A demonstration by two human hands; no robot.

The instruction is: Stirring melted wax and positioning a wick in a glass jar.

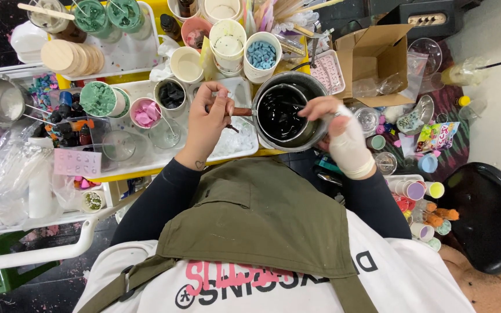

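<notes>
My left hand (207, 122) is closed around a brown wooden handle (240, 111), fingers curled over it and thumb on top. The handle runs to the right from my fist and meets the rim of the small pot of black liquid (280, 113), so the pot lies just right of that hand and touching the handle I grip. The small pot sits inside a larger metal pot (314, 87), whose rim shows all around it.

My right hand (340, 130), wrapped in white across the palm and wrist, is on the near right edge of the pots. Its fingers bend over the rim and pinch a thin stirring stick (297, 105) that reaches left into the black liquid.

Under my left hand is a white tray (244, 148), and left of it stand a cup of black pieces (171, 94), a cup of pink pieces (145, 113) and a jar of green wax (98, 98). Farther off, a cup of blue pieces (261, 55) stands behind the pots, and an open cardboard box (378, 61) sits to the far right
</notes>
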